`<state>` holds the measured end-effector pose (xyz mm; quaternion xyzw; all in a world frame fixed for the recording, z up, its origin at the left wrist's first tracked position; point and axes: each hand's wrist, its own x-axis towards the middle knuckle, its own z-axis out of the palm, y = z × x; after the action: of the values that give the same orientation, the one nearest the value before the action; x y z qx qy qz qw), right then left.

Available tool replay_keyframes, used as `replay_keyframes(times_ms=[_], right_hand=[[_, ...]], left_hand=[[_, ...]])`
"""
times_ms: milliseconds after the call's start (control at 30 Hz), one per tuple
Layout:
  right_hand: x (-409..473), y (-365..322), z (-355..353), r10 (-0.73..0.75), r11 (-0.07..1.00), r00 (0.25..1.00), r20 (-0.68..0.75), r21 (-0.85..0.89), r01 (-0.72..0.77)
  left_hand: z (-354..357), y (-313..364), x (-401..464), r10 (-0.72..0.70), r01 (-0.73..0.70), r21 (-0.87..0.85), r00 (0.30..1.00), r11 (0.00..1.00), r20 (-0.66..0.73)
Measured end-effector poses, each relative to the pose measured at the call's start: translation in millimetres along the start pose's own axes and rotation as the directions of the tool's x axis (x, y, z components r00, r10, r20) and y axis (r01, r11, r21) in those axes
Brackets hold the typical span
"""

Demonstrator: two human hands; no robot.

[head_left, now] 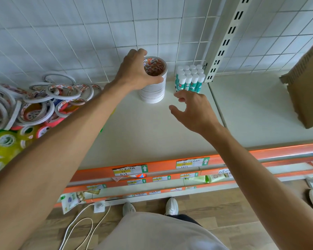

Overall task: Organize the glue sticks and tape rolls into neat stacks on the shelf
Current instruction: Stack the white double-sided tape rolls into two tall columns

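Observation:
A tall stack of white tape rolls [153, 92] stands near the back of the white shelf [152, 129]. My left hand [134, 71] is wrapped over the stack's top, fingers and thumb gripping the upper rolls. Right of the stack, several glue sticks [190, 79] with white caps and teal labels stand upright in tight rows by the upright post. In front of the glue sticks, my right hand [193, 110] hovers above the shelf with fingers apart and nothing in it. A loose heap of tape rolls [34, 103] lies at the shelf's left.
A cardboard box [307, 82] stands on the neighbouring shelf at right. A slotted metal upright [226, 38] divides the two shelves. The wall behind is a white wire grid. Orange price rails [170, 166] edge the shelf fronts. White cables lie on the wooden floor below.

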<state>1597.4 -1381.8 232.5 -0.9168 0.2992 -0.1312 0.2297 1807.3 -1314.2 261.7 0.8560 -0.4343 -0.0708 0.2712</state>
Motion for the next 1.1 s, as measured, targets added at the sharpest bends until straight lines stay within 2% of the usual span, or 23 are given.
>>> replay_keyframes(times_ms=[833,1100], right_hand=[[1.8,-8.5,2.6,-0.046,0.995,0.997,0.055,0.095,0.04],[6.5,-13.7,2.0,-0.055,0.994,0.998,0.037,0.095,0.051]], left_hand=[[0.6,-0.6,5.0,-0.053,0.053,-0.001,0.998,0.999,0.04],[2.0,-0.1,1.5,-0.081,0.077,0.032,0.985,0.997,0.152]])
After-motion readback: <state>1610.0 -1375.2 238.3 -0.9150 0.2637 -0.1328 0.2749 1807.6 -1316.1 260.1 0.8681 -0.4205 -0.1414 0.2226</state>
